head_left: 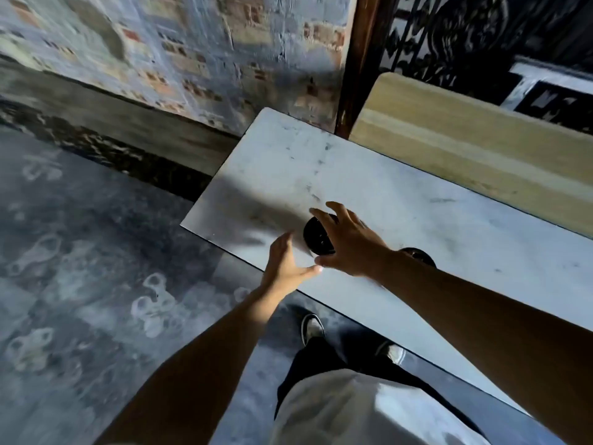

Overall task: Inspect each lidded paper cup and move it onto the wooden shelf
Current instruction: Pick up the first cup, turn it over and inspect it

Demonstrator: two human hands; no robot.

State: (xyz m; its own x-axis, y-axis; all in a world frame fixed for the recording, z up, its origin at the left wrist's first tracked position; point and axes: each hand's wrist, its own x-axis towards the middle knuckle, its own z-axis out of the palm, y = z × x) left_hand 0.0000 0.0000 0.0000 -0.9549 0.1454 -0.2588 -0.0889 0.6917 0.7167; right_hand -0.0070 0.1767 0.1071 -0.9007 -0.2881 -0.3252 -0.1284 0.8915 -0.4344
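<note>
A black-lidded cup (316,237) stands near the front left corner of the white marble table (321,168). My right hand (348,242) hovers over it with fingers spread, covering its right side; whether it touches the lid is unclear. My left hand (284,263) is open just left of the cup, fingers straight, thumb pointing toward my right thumb. A second black lid (420,255) peeks out behind my right wrist. The light wooden shelf (465,149) runs along the table's far side, at the upper right.
A dark wooden post (356,65) rises at the shelf's left end, with black ornate ironwork (465,36) behind it. A worn painted brick wall (176,49) fills the back left. Dark patterned floor (80,268) lies left of the table. My legs and shoes stand at the table's front edge.
</note>
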